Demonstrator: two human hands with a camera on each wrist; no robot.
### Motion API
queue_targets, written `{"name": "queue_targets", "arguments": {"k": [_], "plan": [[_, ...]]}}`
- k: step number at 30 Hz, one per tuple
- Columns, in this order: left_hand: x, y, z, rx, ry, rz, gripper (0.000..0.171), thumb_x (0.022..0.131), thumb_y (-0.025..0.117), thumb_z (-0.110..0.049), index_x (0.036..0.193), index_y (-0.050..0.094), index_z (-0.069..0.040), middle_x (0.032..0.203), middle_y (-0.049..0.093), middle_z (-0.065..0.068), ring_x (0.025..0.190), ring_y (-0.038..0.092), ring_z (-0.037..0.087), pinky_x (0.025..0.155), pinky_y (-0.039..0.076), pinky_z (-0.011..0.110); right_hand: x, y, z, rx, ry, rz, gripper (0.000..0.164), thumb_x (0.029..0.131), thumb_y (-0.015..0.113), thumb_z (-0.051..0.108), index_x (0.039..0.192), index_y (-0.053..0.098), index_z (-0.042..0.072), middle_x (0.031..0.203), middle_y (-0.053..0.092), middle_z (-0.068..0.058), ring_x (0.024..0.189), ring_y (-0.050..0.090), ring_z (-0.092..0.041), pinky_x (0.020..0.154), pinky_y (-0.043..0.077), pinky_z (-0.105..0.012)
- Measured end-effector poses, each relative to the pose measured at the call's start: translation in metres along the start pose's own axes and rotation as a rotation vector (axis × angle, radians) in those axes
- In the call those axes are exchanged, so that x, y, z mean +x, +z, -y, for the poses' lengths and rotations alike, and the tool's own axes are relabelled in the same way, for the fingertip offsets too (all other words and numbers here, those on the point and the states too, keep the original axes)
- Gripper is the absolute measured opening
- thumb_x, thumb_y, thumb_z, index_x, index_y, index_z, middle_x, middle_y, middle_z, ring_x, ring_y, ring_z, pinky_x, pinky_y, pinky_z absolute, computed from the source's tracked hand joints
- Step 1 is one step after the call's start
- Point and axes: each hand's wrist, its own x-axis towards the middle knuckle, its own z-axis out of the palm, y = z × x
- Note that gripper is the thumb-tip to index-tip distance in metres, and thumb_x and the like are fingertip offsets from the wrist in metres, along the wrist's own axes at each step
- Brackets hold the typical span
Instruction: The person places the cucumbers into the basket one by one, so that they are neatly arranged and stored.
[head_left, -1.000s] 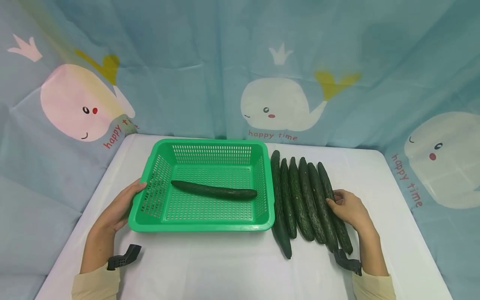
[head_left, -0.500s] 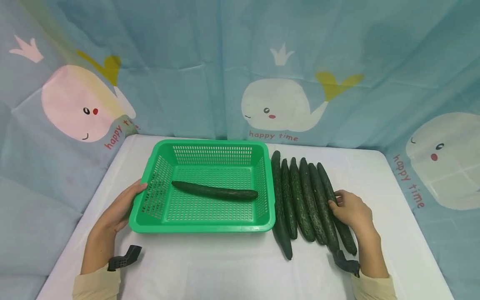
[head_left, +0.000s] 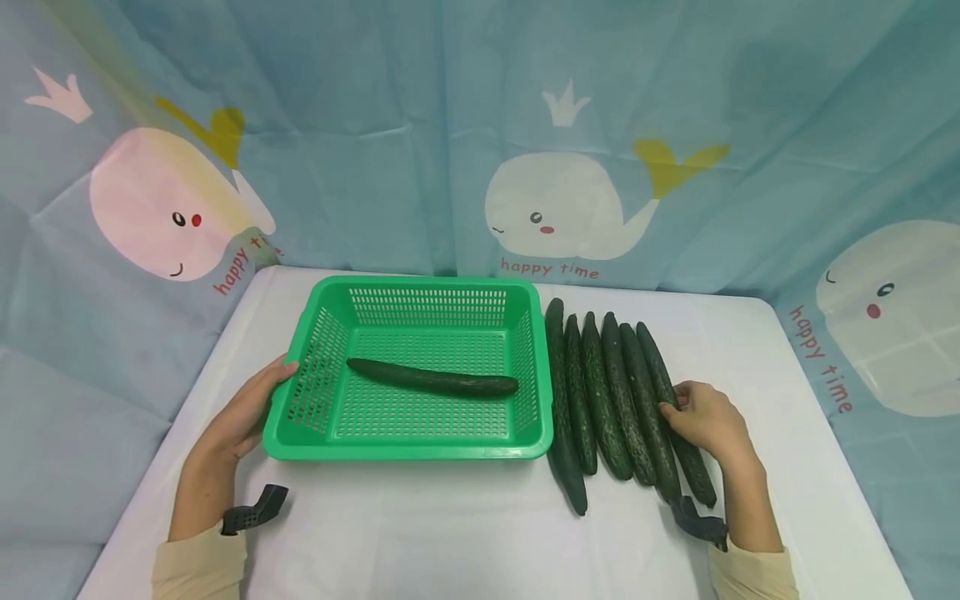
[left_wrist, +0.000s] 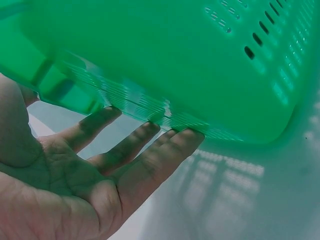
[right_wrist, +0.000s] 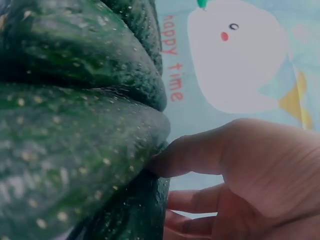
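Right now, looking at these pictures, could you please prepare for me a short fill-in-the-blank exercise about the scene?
1. The basket has the colour ____.
2. Inside it lies exactly ____ cucumber.
3. The row of cucumbers beside it numbers ____.
4. The right hand holds the row's cucumber lying ____ (nearest or farthest) from the basket.

Missing words: green; one; six; farthest.

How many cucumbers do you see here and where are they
7: one cucumber lies inside the green basket; a row of six cucumbers lies right of it on the white table, the right hand pinching the outermost cucumber. None seems hidden.
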Motion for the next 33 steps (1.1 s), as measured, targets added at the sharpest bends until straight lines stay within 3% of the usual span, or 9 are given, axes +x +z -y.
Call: {"name": "queue_targets", "arguments": {"k": [9,12,16,24,33], "plan": [[0.002,0.000,-0.001,-0.017,-0.001,0.002,0.079,0.115,0.036,-0.048,0.171,-0.001,-0.007,0.130,0.057,-0.013,0.112,0.068,0.000,0.090,0.064,0.025,-0.005,-0.011,0.004,0.037,-0.018,-0.066,0.057,0.107,0.056,0.025,0.147,0.047,-0.014,0.134,0.061,-0.040,0.117,0.065,-0.057,0.085,0.055,-0.069],[0.003,0.000,-0.001,-0.016,0.007,0.005,0.078,0.115,0.036,-0.048,0.171,-0.001,-0.007,0.136,0.054,-0.005,0.113,0.068,0.000,0.091,0.063,0.025,-0.008,-0.014,0.007,0.055,-0.041,-0.102,0.057,0.108,0.056,0.026,0.150,0.046,-0.013,0.134,0.062,-0.040,0.117,0.064,-0.057,0.085,0.055,-0.070],[0.002,0.000,0.000,-0.010,0.000,-0.003,0.077,0.115,0.035,-0.048,0.171,0.000,-0.007,0.140,0.051,0.001,0.113,0.068,-0.001,0.091,0.063,0.025,-0.012,-0.016,0.014,0.111,-0.123,-0.128,0.057,0.110,0.057,0.026,0.151,0.045,-0.012,0.135,0.061,-0.040,0.120,0.063,-0.058,0.090,0.056,-0.070],[0.000,0.000,0.000,-0.001,-0.022,0.001,0.078,0.115,0.036,-0.048,0.171,0.001,-0.007,0.130,0.056,-0.010,0.112,0.068,0.000,0.091,0.064,0.027,-0.017,-0.020,0.040,0.169,-0.272,-0.122,0.054,0.110,0.060,0.024,0.152,0.047,-0.008,0.137,0.061,-0.037,0.122,0.064,-0.054,0.095,0.058,-0.066],[0.000,-0.001,-0.002,-0.019,-0.017,0.019,0.078,0.115,0.035,-0.047,0.170,0.000,-0.005,0.124,0.061,-0.013,0.109,0.069,0.002,0.088,0.064,0.027,-0.016,-0.019,0.076,0.123,-0.438,-0.167,0.047,0.106,0.066,0.019,0.148,0.056,-0.001,0.130,0.070,-0.026,0.106,0.070,-0.038,0.084,0.059,-0.054]]}}
